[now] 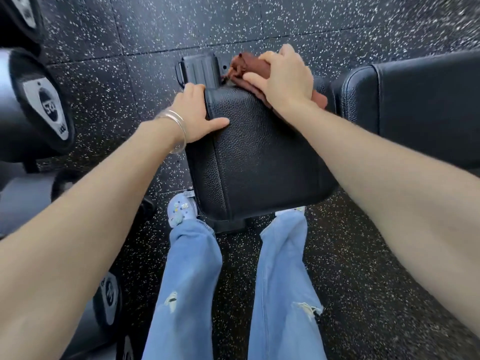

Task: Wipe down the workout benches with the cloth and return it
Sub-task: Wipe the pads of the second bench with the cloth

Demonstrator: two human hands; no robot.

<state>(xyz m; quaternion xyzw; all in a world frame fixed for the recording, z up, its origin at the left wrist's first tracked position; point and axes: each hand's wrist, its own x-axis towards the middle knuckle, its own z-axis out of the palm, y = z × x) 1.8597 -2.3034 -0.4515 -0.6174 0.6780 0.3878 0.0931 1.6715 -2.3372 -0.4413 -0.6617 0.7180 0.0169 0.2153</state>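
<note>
Cloth [248,66] on seat pad [259,157] (far edge) — backrest [420,100] right.

One camera sits on the person's head and looks almost straight down. It is close to the black bench seat [259,157] in the middle of the frame, with the jeans [283,281] at the bottom edge and speckled floor [155,27] all around.

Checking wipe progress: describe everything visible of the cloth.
The cloth is reddish-brown soft fabric, bunched into a wad on the far right corner of the black seat pad. The right hand lies over it, gripping it against the pad; one crumpled end pokes out past the hand, another by the wrist. The left hand does not touch it.
</note>
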